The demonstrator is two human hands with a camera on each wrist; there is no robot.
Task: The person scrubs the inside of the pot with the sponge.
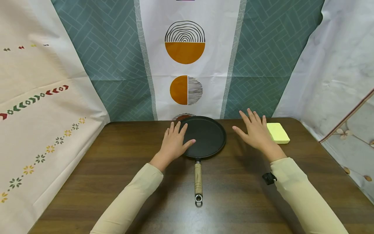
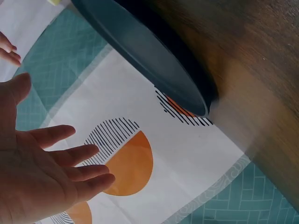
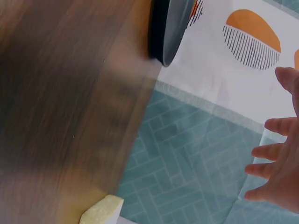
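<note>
A flat black griddle pan (image 1: 205, 136) with a wooden handle (image 1: 198, 178) lies on the table, its handle toward me. My left hand (image 1: 173, 143) hovers above the pan's left edge, fingers spread and holding nothing; in the left wrist view that hand (image 2: 51, 172) appears apart from the pan (image 2: 154, 56). To the right of the pan my right hand (image 1: 255, 131) is raised over the table with its fingers spread. Just beyond it on the right lies a pale yellow sponge (image 1: 279, 133), partly covered by the hand. The right wrist view catches a corner of the sponge (image 3: 103, 211).
The brown wooden table (image 1: 233, 201) ends at a patterned cloth backdrop (image 1: 117, 65). A cream embroidered cloth (image 1: 43, 130) hangs along the left side, and a pale floral cloth (image 1: 344, 81) along the right. A small black device (image 1: 269, 178) is at the right wrist.
</note>
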